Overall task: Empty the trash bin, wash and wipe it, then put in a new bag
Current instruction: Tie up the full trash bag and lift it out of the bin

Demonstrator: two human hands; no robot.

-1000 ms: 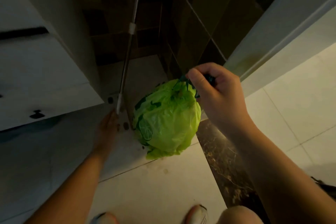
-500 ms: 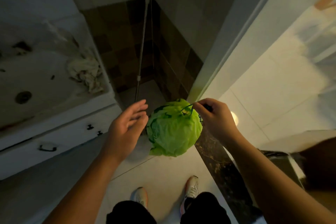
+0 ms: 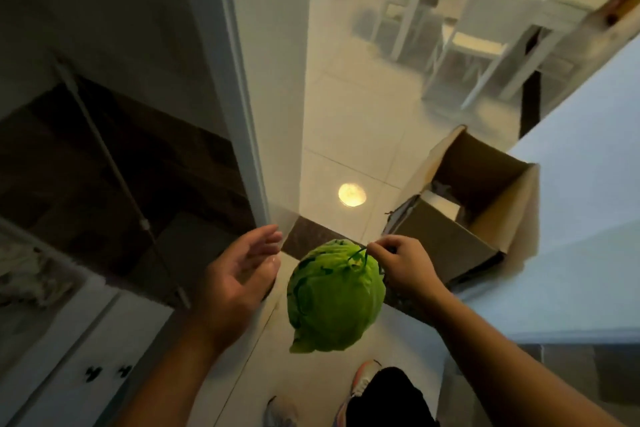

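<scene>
A full, tied green trash bag (image 3: 334,298) hangs in the air above the pale floor tiles. My right hand (image 3: 403,265) pinches its dark drawstring at the top and carries its weight. My left hand (image 3: 239,284) floats just left of the bag with fingers relaxed and spread, holding nothing and not touching the bag. No trash bin is in view.
A white door frame (image 3: 242,135) stands straight ahead. An open cardboard box (image 3: 474,204) sits on the floor at the right beside a white door panel (image 3: 581,218). A mop handle (image 3: 117,180) leans in the dark tiled corner. White chairs (image 3: 485,28) stand far ahead.
I have stood up and turned toward the doorway, lifting the bag off the floor. My left hand rose from the floor and now hovers beside the bag.
</scene>
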